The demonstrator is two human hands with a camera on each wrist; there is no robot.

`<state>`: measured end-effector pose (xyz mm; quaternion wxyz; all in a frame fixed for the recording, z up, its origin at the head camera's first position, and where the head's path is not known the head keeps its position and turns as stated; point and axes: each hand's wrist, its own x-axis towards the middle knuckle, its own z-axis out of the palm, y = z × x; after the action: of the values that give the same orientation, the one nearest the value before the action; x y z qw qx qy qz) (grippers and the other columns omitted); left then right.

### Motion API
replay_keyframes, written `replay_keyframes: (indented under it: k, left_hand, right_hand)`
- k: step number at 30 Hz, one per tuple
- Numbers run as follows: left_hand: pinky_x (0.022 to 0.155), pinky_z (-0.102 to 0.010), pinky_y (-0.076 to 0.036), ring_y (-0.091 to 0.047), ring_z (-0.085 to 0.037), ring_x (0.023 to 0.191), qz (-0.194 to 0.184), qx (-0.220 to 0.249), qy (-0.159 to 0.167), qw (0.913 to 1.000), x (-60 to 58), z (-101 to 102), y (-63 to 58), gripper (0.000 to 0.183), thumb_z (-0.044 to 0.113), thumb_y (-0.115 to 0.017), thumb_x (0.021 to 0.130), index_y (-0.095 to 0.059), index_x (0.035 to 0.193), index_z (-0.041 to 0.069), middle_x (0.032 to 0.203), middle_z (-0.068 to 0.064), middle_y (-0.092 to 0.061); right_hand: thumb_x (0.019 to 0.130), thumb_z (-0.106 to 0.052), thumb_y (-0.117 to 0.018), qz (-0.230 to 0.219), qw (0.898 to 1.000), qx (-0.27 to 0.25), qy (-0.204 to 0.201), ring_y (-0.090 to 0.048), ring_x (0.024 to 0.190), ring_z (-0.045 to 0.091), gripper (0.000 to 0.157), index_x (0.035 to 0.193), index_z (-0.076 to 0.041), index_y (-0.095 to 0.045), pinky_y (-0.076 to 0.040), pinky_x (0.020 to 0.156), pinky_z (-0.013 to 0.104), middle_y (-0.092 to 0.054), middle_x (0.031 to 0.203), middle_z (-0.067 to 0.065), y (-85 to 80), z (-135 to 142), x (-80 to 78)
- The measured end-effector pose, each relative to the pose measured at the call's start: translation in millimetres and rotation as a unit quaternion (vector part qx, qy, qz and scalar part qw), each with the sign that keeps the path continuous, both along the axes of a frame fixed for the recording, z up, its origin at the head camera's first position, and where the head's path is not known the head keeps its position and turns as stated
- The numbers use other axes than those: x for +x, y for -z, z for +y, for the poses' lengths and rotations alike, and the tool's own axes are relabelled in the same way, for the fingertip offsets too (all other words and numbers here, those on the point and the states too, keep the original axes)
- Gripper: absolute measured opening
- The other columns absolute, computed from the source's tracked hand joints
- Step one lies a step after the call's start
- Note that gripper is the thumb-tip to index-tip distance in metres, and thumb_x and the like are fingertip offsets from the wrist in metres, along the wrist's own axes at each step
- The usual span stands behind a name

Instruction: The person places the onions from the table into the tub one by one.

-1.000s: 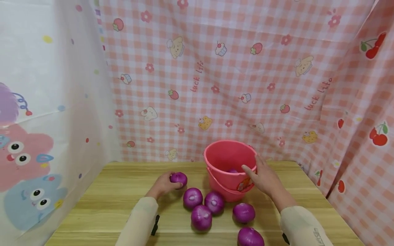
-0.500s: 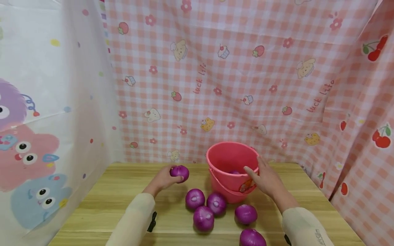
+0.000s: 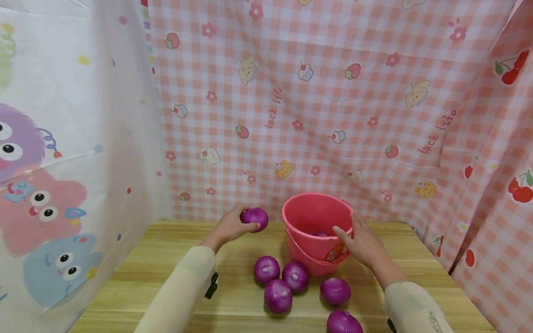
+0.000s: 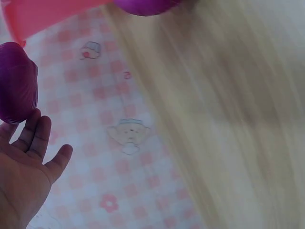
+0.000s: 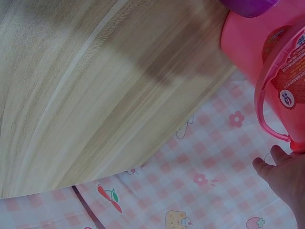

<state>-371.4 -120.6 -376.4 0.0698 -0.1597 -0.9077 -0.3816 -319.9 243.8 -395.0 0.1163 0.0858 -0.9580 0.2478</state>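
A purple onion (image 3: 257,219) is raised off the table in my left hand (image 3: 231,227), to the left of the pink bucket (image 3: 306,252). Fingers and thumb grip it from its left side. In the left wrist view the onion (image 4: 16,83) sits against the fingertips of that hand (image 4: 21,176). My right hand (image 3: 364,243) rests against the bucket's right side, thumb extended at the rim and fingers fairly straight along the outside. Part of a purple onion (image 3: 319,234) shows inside the bucket; the rest of its inside is hidden by the front wall.
On the wooden table (image 3: 166,273), three onions cluster before the bucket, one of them an onion (image 3: 278,296) nearest me. Another onion (image 3: 335,291) lies to their right, with an onion (image 3: 343,322) below it. A checked curtain (image 3: 258,152) hangs behind the table.
My left hand has lifted the onion off the table, up and toward the bucket. The right hand stays at the bucket, and the onions on the table keep their places.
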Motion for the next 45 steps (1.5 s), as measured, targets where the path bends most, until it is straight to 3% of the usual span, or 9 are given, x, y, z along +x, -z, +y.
replay_keyframes:
  k: [3,17,27,34,39,45]
  left_hand:
    - [0.075,-0.032,-0.048,-0.056,-0.017,0.091,0.002,-0.007,-0.003,1.0000,-1.3,8,-8.0,0.065,0.046,-0.071,0.071,-0.052,0.123,0.012,0.110,-0.004,-0.056]
    - [0.073,-0.028,-0.049,-0.057,-0.014,0.089,0.010,0.028,0.052,0.9982,-0.1,54,-36.7,0.062,0.048,-0.069,0.073,-0.053,0.121,0.012,0.106,-0.002,-0.058]
    - [0.078,-0.028,-0.047,-0.056,-0.012,0.093,0.023,0.035,0.068,0.9968,-1.0,93,-41.4,0.059,0.045,-0.071,0.073,-0.052,0.123,0.020,0.109,0.001,-0.058]
    - [0.077,-0.027,-0.047,-0.055,-0.012,0.093,0.010,0.011,0.053,0.9985,1.8,116,-44.8,0.063,0.048,-0.071,0.072,-0.051,0.125,0.019,0.110,0.002,-0.057]
    - [0.078,-0.029,-0.047,-0.056,-0.015,0.095,0.010,-0.003,0.060,0.9981,4.5,123,-45.4,0.066,0.051,-0.069,0.073,-0.049,0.126,0.018,0.110,0.000,-0.058]
    - [0.079,-0.031,-0.047,-0.055,-0.017,0.099,0.000,0.024,0.056,0.9982,5.8,119,-43.7,0.063,0.051,-0.067,0.075,-0.048,0.127,0.021,0.114,-0.002,-0.058]
  right_hand:
    - [0.085,-0.068,-0.030,-0.002,1.000,-0.001,0.001,-0.021,0.127,0.045,0.091,0.144,-0.001,-0.011,-0.023,0.097,0.062,-0.013,0.146,0.023,-0.4,0,1.1]
    - [0.087,-0.064,-0.031,-0.006,1.000,0.000,0.003,-0.019,0.128,0.046,0.088,0.144,-0.001,-0.010,-0.021,0.097,0.062,-0.011,0.146,0.023,-0.9,2,3.8]
    - [0.086,-0.066,-0.030,0.000,1.000,0.005,0.002,-0.020,0.128,0.046,0.090,0.144,-0.001,-0.011,-0.023,0.096,0.062,-0.013,0.146,0.023,0.7,3,2.2]
    - [0.086,-0.066,-0.030,0.003,1.000,0.005,0.000,-0.020,0.128,0.045,0.090,0.143,0.001,-0.011,-0.022,0.097,0.062,-0.014,0.146,0.024,2.9,2,0.4]
    - [0.088,-0.064,-0.031,0.009,1.000,0.007,-0.004,-0.020,0.128,0.045,0.088,0.143,0.002,-0.012,-0.021,0.098,0.061,-0.015,0.145,0.025,2.8,1,-0.4]
    - [0.088,-0.064,-0.031,0.006,1.000,0.007,-0.003,-0.020,0.128,0.045,0.088,0.143,0.001,-0.012,-0.022,0.097,0.062,-0.014,0.146,0.024,1.8,0,-1.1]
